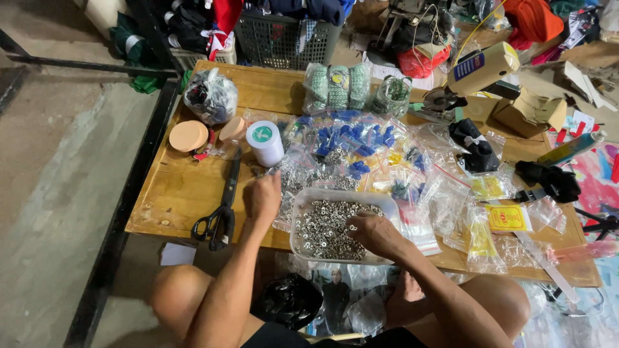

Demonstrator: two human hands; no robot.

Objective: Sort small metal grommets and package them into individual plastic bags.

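A clear plastic tub [303, 205] full of small silver metal rings sits at the near edge of a low wooden table [180, 187]. My right hand [372, 233] rests inside the tub on the rings, fingers curled among them. My left hand [263, 195] hovers just left of the tub over small clear zip bags [293, 177], fingers bent downward; whether it pinches anything is hidden.
Black scissors [219, 216] lie left of my left hand. A white thread spool [265, 142], round tan lids [188, 136], many zip bags with blue and silver parts [361, 145], green bead rolls [335, 87] and a glue gun [480, 69] crowd the table. Concrete floor lies left.
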